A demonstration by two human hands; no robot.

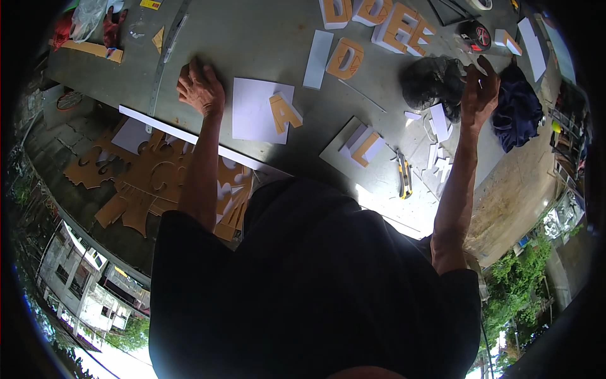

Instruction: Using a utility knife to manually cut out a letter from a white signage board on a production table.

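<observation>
My left hand (pixel 203 88) rests on the grey tabletop (pixel 252 47), fingers bent and a little apart, with nothing seen in it. Beside it lies a white square sheet (pixel 252 110) with a brown-faced letter-shaped piece (pixel 285 114) on its right part. My right hand (pixel 481 93) is raised at the right, between a black plastic bag (pixel 432 82) and a dark blue cloth (pixel 516 107). Its fingers are drawn together around something small and pale that I cannot make out. Another letter piece with white sides (pixel 363 146) lies on a grey board (pixel 334 140).
Several letter pieces (pixel 394 28) stand at the far side near a tape measure (pixel 475 36). A yellow-black utility knife (pixel 404 174) and white offcuts (pixel 439 158) lie at the near right. A long metal ruler (pixel 165 57) crosses the left side. Cut brown sheets (pixel 151 167) lie below the table edge.
</observation>
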